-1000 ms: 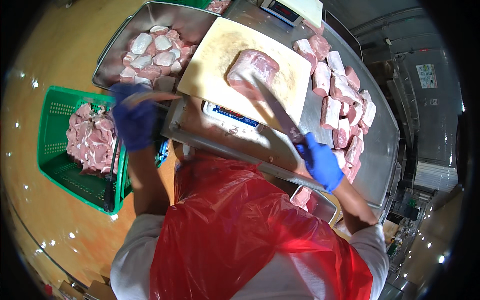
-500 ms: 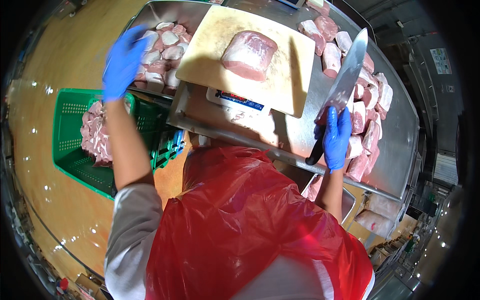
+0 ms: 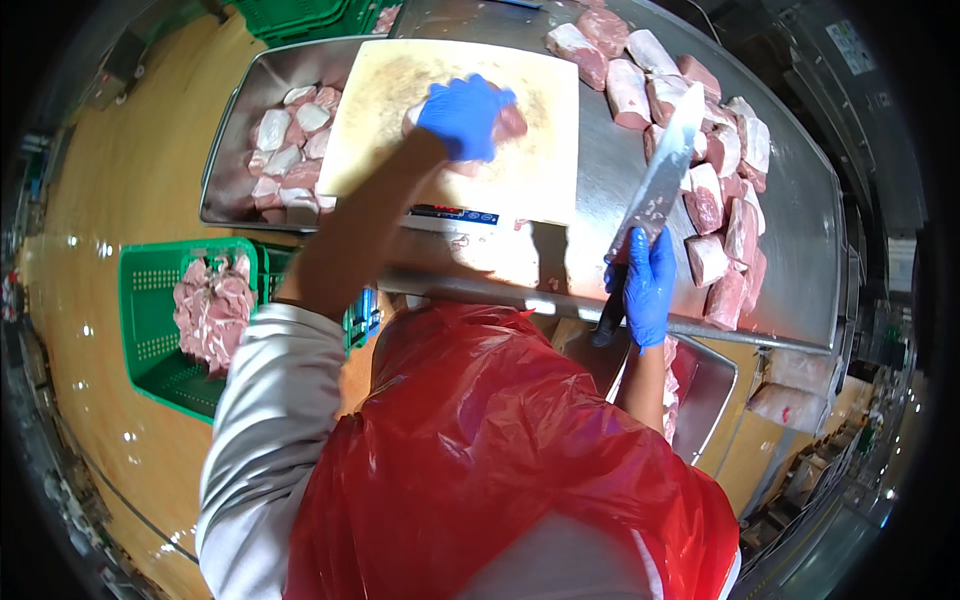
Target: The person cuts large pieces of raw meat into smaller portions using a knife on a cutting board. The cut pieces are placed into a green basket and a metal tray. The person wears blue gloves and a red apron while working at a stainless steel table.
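Note:
My left hand [image 3: 463, 118], in a blue glove, lies over a piece of raw meat [image 3: 511, 123] with its fingers curved around it. Most of that piece is hidden beneath the glove. Both are on a cream cutting board [image 3: 370, 110], which rests on top of a scale [image 3: 482, 217] with a lit display. In my right hand [image 3: 650, 285], also blue-gloved, is a large knife [image 3: 660, 165]. Its broad blade points up and away, tilted to the right, over the steel table, and its black handle shows below the fingers.
Many meat chunks [image 3: 705, 195] lie on the right of the steel table [image 3: 790, 270]. Left of the board, a steel pan [image 3: 222, 165] holds more chunks. A green crate [image 3: 140, 340] with meat trimmings [image 3: 213, 312] stands nearer on the left. Below right is a steel tub [image 3: 718, 395].
My left hand has swung from above the pan rightward onto the meat on the board. The knife stays in my right hand. The whole view has shifted slightly.

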Demonstrator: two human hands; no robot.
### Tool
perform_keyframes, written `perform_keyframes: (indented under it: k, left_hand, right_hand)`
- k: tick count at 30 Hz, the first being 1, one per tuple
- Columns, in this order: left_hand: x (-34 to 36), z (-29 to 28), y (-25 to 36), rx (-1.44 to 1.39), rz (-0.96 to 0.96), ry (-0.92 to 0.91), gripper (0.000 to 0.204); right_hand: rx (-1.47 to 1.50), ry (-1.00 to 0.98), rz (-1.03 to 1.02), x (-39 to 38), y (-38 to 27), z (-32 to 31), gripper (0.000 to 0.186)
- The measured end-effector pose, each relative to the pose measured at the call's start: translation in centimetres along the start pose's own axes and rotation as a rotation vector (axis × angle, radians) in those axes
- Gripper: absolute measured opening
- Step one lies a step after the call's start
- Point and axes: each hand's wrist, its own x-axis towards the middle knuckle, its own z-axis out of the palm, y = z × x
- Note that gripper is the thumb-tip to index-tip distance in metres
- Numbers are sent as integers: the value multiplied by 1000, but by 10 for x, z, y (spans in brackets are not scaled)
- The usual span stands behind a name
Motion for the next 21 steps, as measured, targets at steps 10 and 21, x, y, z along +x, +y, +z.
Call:
perform_keyframes:
  k: [10,21]
  left_hand:
    - [-61,10,-90,-595,232,609,15]
    - [-50,112,-2,-523,-139,1021,36]
  right_hand:
    - [-212,-13,0,-5,21,1,22]
    - [-622,-292,-393,35,-6,71,25]
